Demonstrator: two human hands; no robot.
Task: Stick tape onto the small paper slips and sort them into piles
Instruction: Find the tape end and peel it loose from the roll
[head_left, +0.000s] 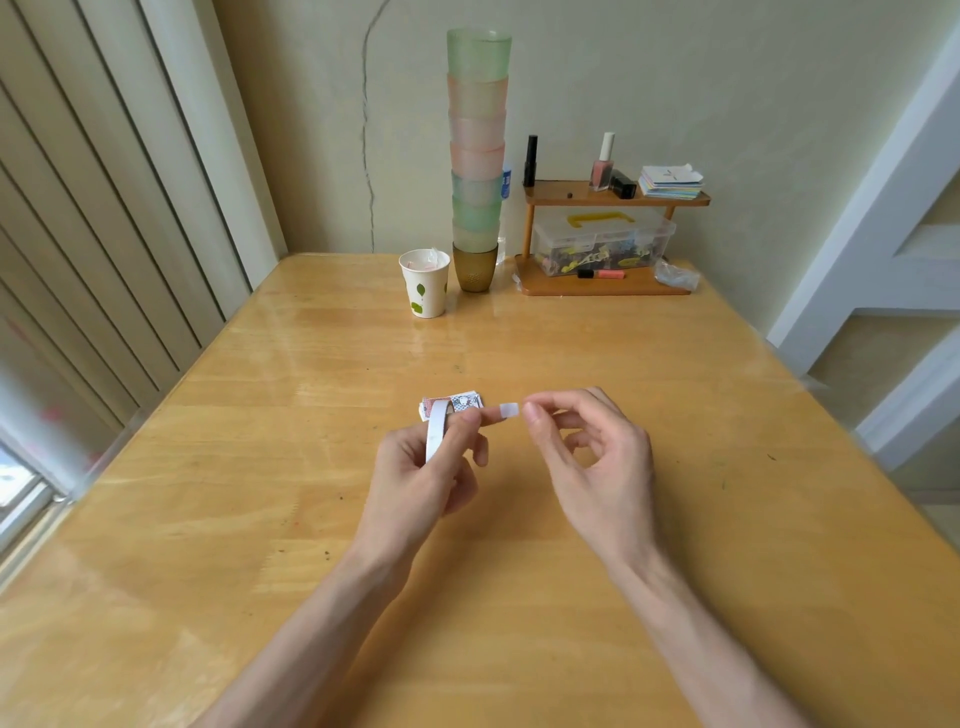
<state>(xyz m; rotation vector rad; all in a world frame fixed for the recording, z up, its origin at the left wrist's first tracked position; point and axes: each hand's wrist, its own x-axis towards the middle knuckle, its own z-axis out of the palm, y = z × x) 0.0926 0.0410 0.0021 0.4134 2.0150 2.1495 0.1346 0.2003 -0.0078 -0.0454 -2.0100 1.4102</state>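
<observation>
On my feed the left hand (426, 467) curls round the white tape roll (435, 431), thumb and fingers tight on its rim. The right hand (597, 457) pinches the tape strip (508, 409) between thumb and forefinger, and the strip spans between both grips. The paper slips (465, 401) sit stacked on the table (623, 364), just beyond the left grip
</observation>
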